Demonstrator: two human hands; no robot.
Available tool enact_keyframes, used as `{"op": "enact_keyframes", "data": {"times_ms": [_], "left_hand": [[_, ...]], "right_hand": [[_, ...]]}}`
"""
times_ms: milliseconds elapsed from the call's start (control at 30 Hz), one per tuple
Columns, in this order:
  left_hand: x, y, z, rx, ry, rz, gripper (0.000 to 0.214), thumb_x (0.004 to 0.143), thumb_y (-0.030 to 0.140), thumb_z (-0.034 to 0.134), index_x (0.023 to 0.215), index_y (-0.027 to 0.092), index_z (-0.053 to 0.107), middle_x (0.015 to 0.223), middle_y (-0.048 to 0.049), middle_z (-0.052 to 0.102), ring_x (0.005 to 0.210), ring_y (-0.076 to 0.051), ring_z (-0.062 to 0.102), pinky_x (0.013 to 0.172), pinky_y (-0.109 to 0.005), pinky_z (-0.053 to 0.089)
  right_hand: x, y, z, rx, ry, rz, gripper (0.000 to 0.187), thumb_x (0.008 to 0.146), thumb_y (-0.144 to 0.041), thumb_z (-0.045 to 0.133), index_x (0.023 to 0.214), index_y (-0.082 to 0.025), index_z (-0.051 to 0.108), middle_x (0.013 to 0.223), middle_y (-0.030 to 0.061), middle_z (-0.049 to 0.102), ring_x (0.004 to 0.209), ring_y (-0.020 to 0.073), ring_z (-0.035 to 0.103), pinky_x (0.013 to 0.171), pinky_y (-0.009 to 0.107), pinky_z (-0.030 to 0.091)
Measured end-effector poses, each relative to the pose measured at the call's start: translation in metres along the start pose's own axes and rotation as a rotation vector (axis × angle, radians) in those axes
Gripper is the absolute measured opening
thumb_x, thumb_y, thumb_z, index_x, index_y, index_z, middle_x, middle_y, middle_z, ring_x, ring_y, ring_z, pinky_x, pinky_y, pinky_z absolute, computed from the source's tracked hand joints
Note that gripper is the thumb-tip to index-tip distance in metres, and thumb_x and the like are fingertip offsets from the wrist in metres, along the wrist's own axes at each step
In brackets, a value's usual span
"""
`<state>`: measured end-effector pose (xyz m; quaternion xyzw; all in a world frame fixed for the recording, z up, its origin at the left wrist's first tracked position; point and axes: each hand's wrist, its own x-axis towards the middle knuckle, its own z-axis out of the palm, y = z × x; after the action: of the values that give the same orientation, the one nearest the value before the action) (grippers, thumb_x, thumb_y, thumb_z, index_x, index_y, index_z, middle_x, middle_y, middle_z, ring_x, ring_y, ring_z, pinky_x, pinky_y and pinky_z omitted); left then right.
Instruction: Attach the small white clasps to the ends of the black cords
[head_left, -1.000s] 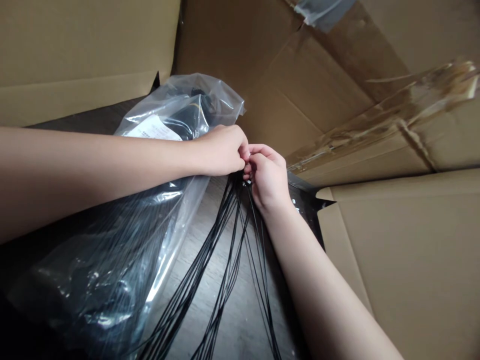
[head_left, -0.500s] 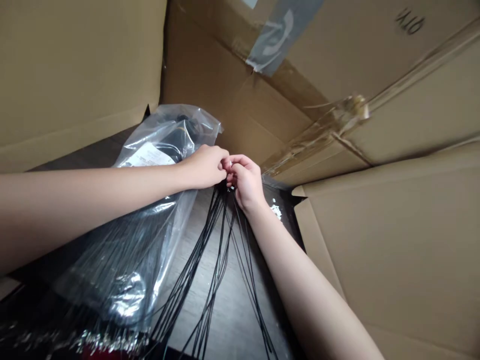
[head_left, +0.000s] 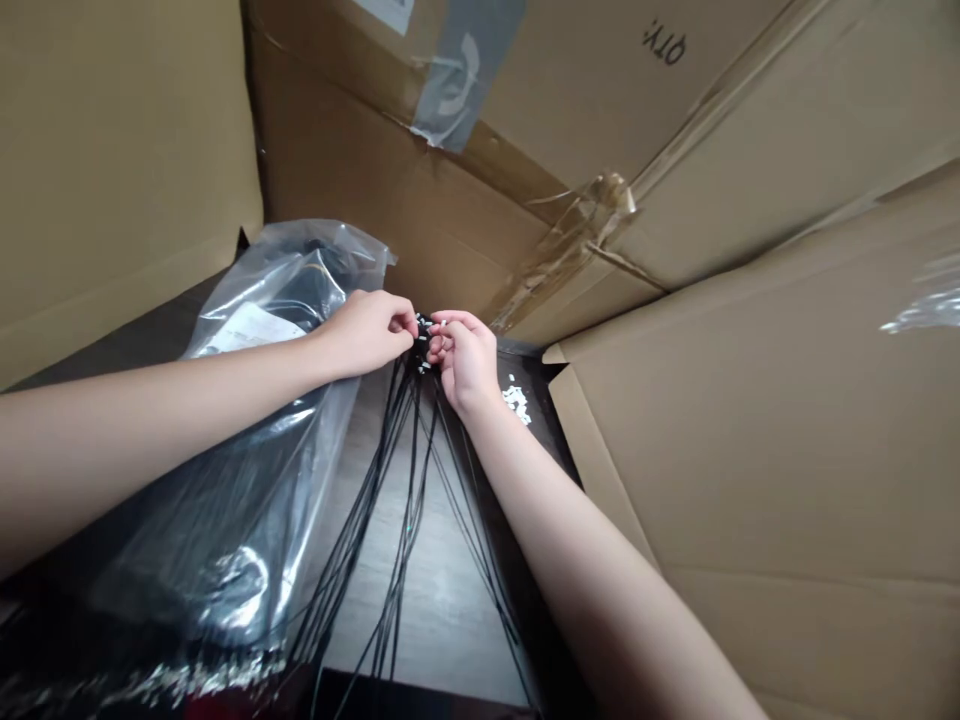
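Note:
Several thin black cables point(head_left: 365, 500) run down the dark tabletop, their upper ends gathered between my two hands. Small white and shiny tips point(head_left: 422, 340) show on those ends. My left hand point(head_left: 373, 332) is closed in a pinch at the left of the tips; whatever lies in its fingers is hidden. On the other side, my right hand point(head_left: 469, 362) has thumb and forefinger pinched on a small white piece point(head_left: 443, 324), with its other fingers curled beside the cable ends. A pile of similar white pieces point(head_left: 516, 400) lies just right of my right wrist.
A clear plastic bag point(head_left: 330, 440) full of black cables, with a white label point(head_left: 251, 328), lies under my left forearm. Cardboard walls stand left point(head_left: 120, 150), behind point(head_left: 330, 130) and right point(head_left: 787, 450). Grey tape point(head_left: 469, 70) crosses the back one.
The view has shifted to the right. My hands have moved slightly apart, and more of the cable tips show between them.

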<state>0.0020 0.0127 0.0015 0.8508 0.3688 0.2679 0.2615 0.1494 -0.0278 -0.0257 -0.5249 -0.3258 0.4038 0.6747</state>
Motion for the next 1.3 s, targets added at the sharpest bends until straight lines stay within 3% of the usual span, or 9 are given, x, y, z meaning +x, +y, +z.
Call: {"op": "enact_keyframes", "data": {"times_ms": [100, 233, 433, 633, 1300], "left_hand": [[0.0017, -0.0001, 0.0005, 0.01, -0.016, -0.011, 0.023, 0.074, 0.022, 0.058, 0.087, 0.019, 0.077, 0.076, -0.0005, 0.074, 0.07, -0.016, 0.065, 0.074, -0.025, 0.046], [0.0023, -0.0013, 0.0004, 0.004, -0.004, -0.043, 0.024, 0.075, 0.024, 0.058, 0.087, 0.022, 0.078, 0.073, 0.0011, 0.073, 0.067, -0.015, 0.064, 0.072, -0.026, 0.045], [0.0011, -0.0001, -0.0013, -0.037, 0.026, -0.074, 0.023, 0.075, 0.019, 0.057, 0.083, 0.022, 0.078, 0.072, 0.0011, 0.073, 0.07, -0.015, 0.065, 0.07, -0.027, 0.045], [0.0013, -0.0031, 0.0022, -0.211, 0.094, -0.119, 0.016, 0.077, 0.021, 0.063, 0.09, 0.019, 0.071, 0.078, 0.0003, 0.074, 0.072, -0.014, 0.068, 0.065, -0.024, 0.047], [0.0004, -0.0036, -0.0007, -0.135, 0.173, -0.084, 0.016, 0.079, 0.019, 0.064, 0.088, 0.02, 0.077, 0.082, 0.0004, 0.076, 0.075, -0.014, 0.066, 0.078, -0.027, 0.049]], "right_hand": [[0.0015, -0.0015, -0.0038, 0.077, -0.005, 0.002, 0.015, 0.067, -0.012, 0.053, 0.078, -0.016, 0.06, 0.059, -0.0062, 0.057, 0.043, 0.0036, 0.046, 0.042, 0.017, 0.035], [0.003, -0.0018, -0.005, -0.002, -0.157, 0.027, 0.015, 0.064, -0.016, 0.061, 0.079, -0.016, 0.063, 0.061, -0.0057, 0.059, 0.045, 0.0042, 0.047, 0.041, 0.017, 0.036], [-0.0001, 0.0031, -0.0032, -0.13, -0.239, -0.031, 0.019, 0.07, -0.025, 0.069, 0.086, -0.017, 0.066, 0.059, -0.0068, 0.057, 0.043, 0.0045, 0.048, 0.04, 0.017, 0.041], [-0.0022, 0.0048, -0.0026, -0.151, -0.246, -0.065, 0.024, 0.071, -0.028, 0.075, 0.09, -0.018, 0.064, 0.074, -0.0047, 0.063, 0.045, 0.0036, 0.051, 0.038, 0.016, 0.043], [-0.0051, 0.0057, -0.0014, -0.295, -0.225, -0.119, 0.019, 0.074, -0.029, 0.074, 0.088, -0.017, 0.068, 0.071, -0.0026, 0.066, 0.045, 0.0042, 0.052, 0.04, 0.017, 0.047]]}}
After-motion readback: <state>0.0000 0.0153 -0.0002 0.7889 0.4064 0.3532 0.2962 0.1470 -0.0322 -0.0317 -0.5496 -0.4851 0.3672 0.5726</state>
